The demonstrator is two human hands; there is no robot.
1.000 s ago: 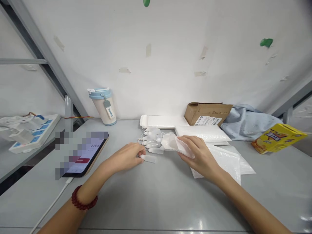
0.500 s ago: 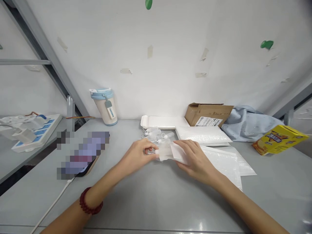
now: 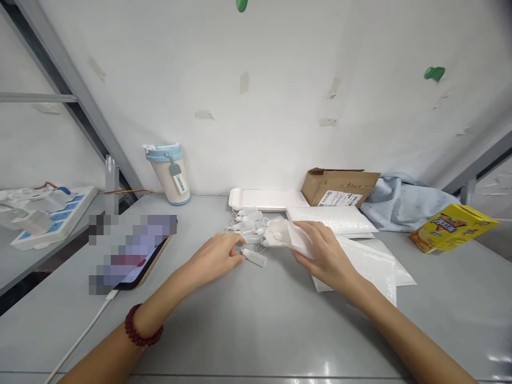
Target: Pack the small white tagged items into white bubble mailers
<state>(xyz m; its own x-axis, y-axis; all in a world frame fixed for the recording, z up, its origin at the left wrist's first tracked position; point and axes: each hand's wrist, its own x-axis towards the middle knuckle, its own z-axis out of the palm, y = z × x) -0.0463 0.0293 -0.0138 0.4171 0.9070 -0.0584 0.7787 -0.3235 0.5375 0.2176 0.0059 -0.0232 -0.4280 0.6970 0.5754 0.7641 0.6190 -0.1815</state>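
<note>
My left hand (image 3: 214,260) is curled, thumb and fingertips closed about the narrow end of a small translucent white bottle (image 3: 254,258) with a thin cord. The bottle's body lies toward the right, over the table. Just beyond it is a loose pile of similar small bottles (image 3: 248,216), several of them overlapping. My right hand (image 3: 322,253) grips a white padded envelope (image 3: 301,239), thumb below and fingers on top. The envelope's mouth gapes toward the left, and its pale inside shows by the pile. The fingers cover part of it.
More white bubble mailers (image 3: 370,266) lie under and beyond my right forearm. A cardboard box (image 3: 342,186), a pale blue cloth (image 3: 404,200) and a yellow carton (image 3: 454,228) stand behind. At left are a tumbler (image 3: 168,173), a charging phone (image 3: 150,261) and a power strip (image 3: 60,218).
My left hand has let go of the envelope's opening and shifted left to a small bottle. The right hand still holds the envelope, its open end now raised slightly farther back.
</note>
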